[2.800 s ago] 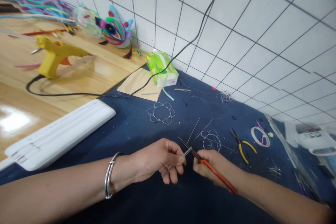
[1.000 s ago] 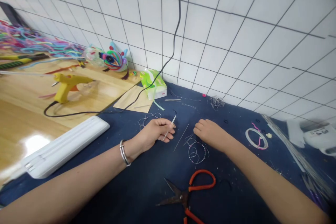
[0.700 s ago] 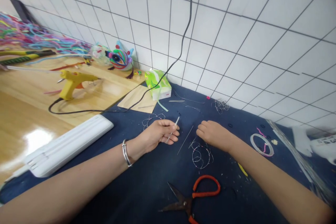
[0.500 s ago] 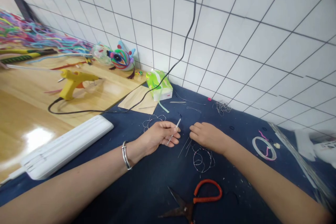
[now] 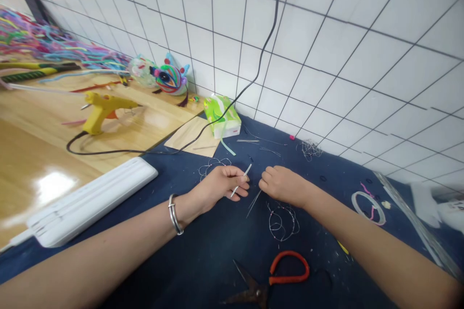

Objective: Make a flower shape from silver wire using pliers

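Observation:
My left hand [image 5: 225, 184], with a silver bangle [image 5: 175, 214] on its wrist, pinches a short, thin silver rod [image 5: 248, 170] between thumb and fingers; whether it is one piece or a bundle of wires I cannot tell. Just right of it, my right hand [image 5: 284, 185] is closed, fingertips hidden, on thin metal wires [image 5: 253, 204] that point down and left. Below that hand lies a looped wire piece [image 5: 283, 226] with small beads. Another looped wire piece [image 5: 209, 166] lies behind my left hand.
Scissors with orange handles [image 5: 289, 280] lie open near the front. A white bar-shaped device [image 5: 94, 200] and a yellow glue gun [image 5: 101, 108] are at the left. Behind stands a green tissue pack [image 5: 223, 116], with a black cable [image 5: 250, 84] crossing it. A tape roll [image 5: 368, 208] lies right.
My right hand has shifted slightly left, towards my left hand, and its wires sit closer together. My left hand keeps its hold on the rod. The view has shifted a little.

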Action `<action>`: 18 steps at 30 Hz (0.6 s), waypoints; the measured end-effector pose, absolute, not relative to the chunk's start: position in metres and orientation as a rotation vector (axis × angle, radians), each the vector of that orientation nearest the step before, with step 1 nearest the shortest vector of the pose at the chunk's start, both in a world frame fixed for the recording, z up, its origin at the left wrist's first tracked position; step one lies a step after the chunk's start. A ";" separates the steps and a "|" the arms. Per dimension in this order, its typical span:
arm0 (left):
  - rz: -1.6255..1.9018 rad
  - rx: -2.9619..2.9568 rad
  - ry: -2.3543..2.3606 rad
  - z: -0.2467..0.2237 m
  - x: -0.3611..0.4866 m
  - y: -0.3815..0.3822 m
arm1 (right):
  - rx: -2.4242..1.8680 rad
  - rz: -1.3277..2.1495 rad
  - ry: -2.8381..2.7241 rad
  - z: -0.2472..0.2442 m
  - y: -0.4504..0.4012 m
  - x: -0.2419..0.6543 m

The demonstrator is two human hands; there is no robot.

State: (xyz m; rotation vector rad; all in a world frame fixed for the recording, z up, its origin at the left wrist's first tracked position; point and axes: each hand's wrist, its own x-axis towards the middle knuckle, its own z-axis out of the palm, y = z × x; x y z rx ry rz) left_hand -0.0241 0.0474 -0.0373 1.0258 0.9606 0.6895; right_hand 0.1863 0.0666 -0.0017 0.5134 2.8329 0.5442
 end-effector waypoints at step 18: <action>0.749 1.288 0.630 -0.026 -0.021 0.033 | 0.451 0.857 3.014 0.070 0.020 0.155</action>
